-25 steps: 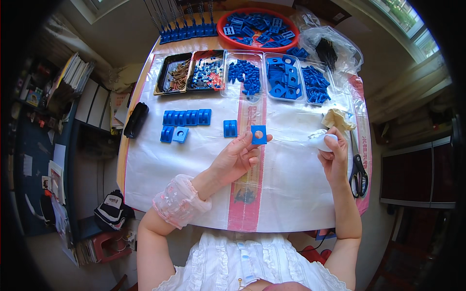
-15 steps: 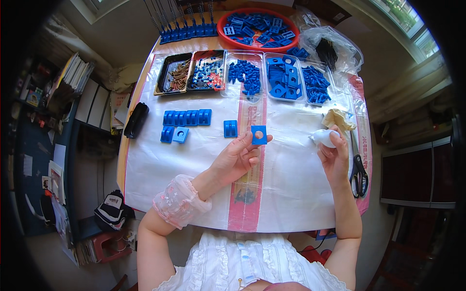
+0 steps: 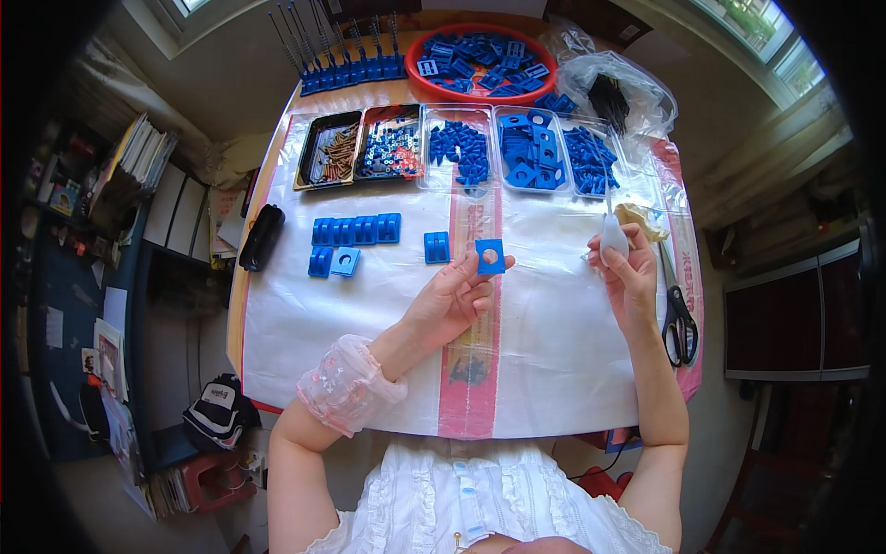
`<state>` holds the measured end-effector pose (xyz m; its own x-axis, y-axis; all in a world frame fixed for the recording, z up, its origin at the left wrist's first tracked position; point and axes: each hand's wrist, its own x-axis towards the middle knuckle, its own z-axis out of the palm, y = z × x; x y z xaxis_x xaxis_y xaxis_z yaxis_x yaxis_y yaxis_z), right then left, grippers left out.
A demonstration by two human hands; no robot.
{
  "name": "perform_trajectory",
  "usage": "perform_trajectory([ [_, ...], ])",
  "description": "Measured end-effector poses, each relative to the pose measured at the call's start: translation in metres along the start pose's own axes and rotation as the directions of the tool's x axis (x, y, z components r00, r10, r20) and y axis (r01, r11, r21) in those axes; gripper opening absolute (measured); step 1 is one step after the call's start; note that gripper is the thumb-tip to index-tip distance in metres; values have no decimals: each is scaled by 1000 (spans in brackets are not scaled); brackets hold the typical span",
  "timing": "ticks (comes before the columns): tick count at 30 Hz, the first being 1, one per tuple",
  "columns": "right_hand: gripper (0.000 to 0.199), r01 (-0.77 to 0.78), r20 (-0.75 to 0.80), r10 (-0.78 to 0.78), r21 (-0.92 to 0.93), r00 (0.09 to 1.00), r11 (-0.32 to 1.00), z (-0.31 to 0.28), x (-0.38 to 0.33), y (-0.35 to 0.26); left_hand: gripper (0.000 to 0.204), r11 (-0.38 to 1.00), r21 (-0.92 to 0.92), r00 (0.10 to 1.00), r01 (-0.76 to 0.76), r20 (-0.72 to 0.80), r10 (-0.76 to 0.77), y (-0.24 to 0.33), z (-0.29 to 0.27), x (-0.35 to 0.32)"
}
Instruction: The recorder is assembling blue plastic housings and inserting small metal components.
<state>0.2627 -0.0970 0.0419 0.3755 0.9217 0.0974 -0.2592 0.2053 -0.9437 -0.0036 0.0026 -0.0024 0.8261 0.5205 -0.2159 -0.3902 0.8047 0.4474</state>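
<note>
Pinched at the fingertips of my left hand (image 3: 454,294) is a blue square plate with a round hole (image 3: 496,246), held over the middle of the table. My right hand (image 3: 633,284) grips a white squeeze bottle (image 3: 613,236) whose thin nozzle points away from me. The two hands are well apart. Just left of the held plate sits a blue ridged block (image 3: 437,247). Farther left is a row of similar blue blocks (image 3: 356,229), with another block (image 3: 319,261) and a blue holed piece (image 3: 344,262) in front of it.
At the back stand trays of brown screws (image 3: 338,148), small mixed nuts (image 3: 391,148) and blue parts (image 3: 530,152). Behind them is a red basin (image 3: 413,78) of blue pieces. A crumpled cloth (image 3: 646,222) and black scissors (image 3: 680,328) lie right; a black case (image 3: 262,238) lies left.
My right hand has turned the squeeze bottle from lying sideways to nozzle pointing away, and shifted slightly. My left hand holds the plate as before.
</note>
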Motion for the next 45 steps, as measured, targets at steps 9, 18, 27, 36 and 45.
perform_trajectory([
  [9, 22, -23, -39, 22, -12, 999, 1000, -6, 8, -18, 39, 1000, 17, 1000, -9, 16, 9, -2, -1, 1],
  [18, 28, -43, 32, 58, -355, 998, 934, 3, 26, -5, 45, 999, 37, 1000, -2, -11, 2, -2, 1, 1],
  [27, 29, 239, 193, -143, -835, 971, 496, 18, 40, 15, 44, 999, 46, 1000, -4, -4, 4, -2, 1, 1],
  [36, 29, 222, 217, -59, -888, 974, 403, 7, 46, 20, 42, 999, 42, 1000, -6, 8, 5, -3, -1, 1],
  [45, 27, 226, 221, -58, -891, 974, 395, 9, 46, 21, 35, 999, 31, 1000, -11, 18, 10, -3, -1, 2],
])
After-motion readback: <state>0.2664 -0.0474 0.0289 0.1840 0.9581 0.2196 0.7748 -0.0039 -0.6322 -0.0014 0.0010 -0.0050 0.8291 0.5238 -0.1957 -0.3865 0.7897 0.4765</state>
